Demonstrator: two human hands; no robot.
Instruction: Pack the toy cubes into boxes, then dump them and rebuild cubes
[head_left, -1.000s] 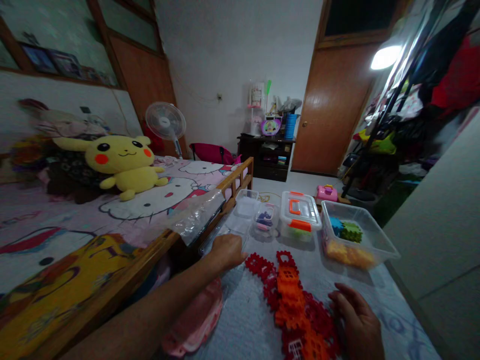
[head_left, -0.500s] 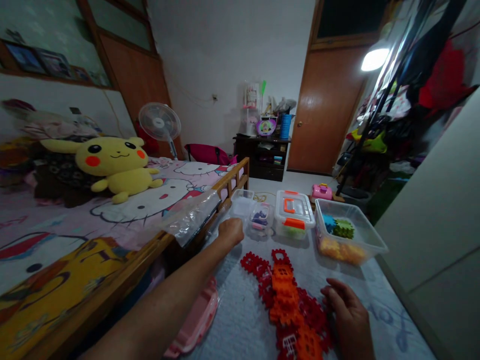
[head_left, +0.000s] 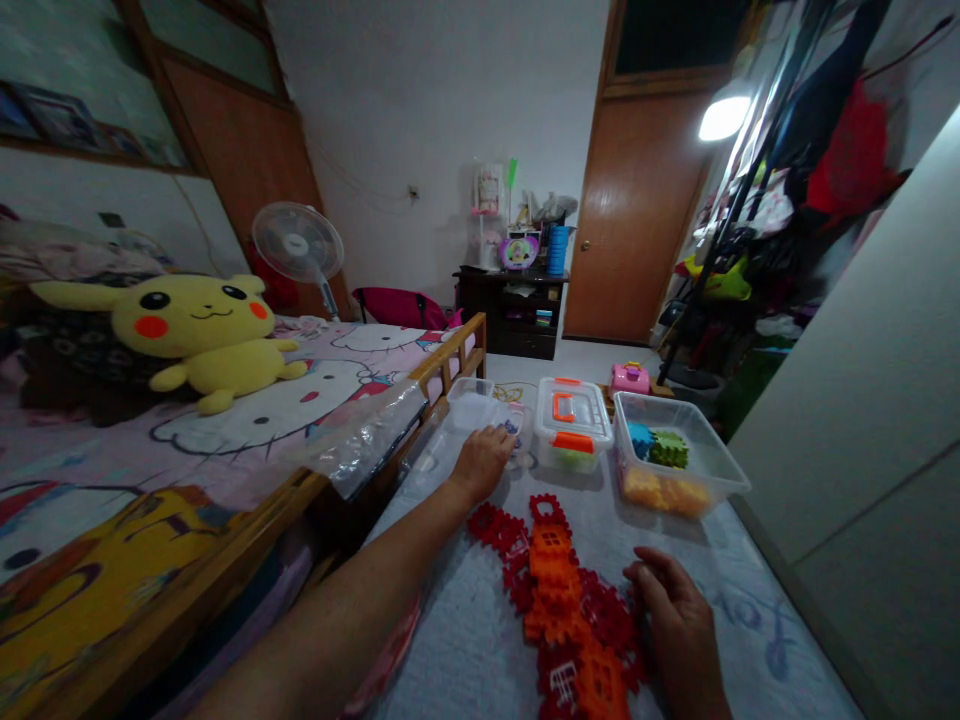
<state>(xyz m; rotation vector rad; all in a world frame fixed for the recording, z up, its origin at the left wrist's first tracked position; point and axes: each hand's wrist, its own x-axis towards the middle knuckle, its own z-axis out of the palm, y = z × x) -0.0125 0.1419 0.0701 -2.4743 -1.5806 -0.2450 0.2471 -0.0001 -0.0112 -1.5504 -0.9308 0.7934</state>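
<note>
Head view: left hand (head_left: 482, 463) stretched out palm down, its fingertips over the near-left side of the small tub (head_left: 527, 432); whether they touch it, pinch anything or merely lie over it, cannot tell, as the undersides are hidden. Purple pieces (head_left: 511, 427) show in the tub just past those fingertips; lid on or off not clear. Right hand (head_left: 679, 622) half spread, fingers loosely bent, nothing seen in its grasp, resting close by the red pieces (head_left: 609, 612). These and the orange pieces (head_left: 556, 590) lie heaped on the bench (head_left: 457, 645) between the hands. Beyond the right hand: big box (head_left: 721, 472) with yellow, blue and green pieces; left of it, latched box (head_left: 574, 415). Judgement on technique: tub looks light and likely to slide on cloth, so take it by opposite walls, keep it level, and bring the right hand across to steady it. Keep the left wrist high, as the nearest red pieces sit just beside it and could snag.
</note>
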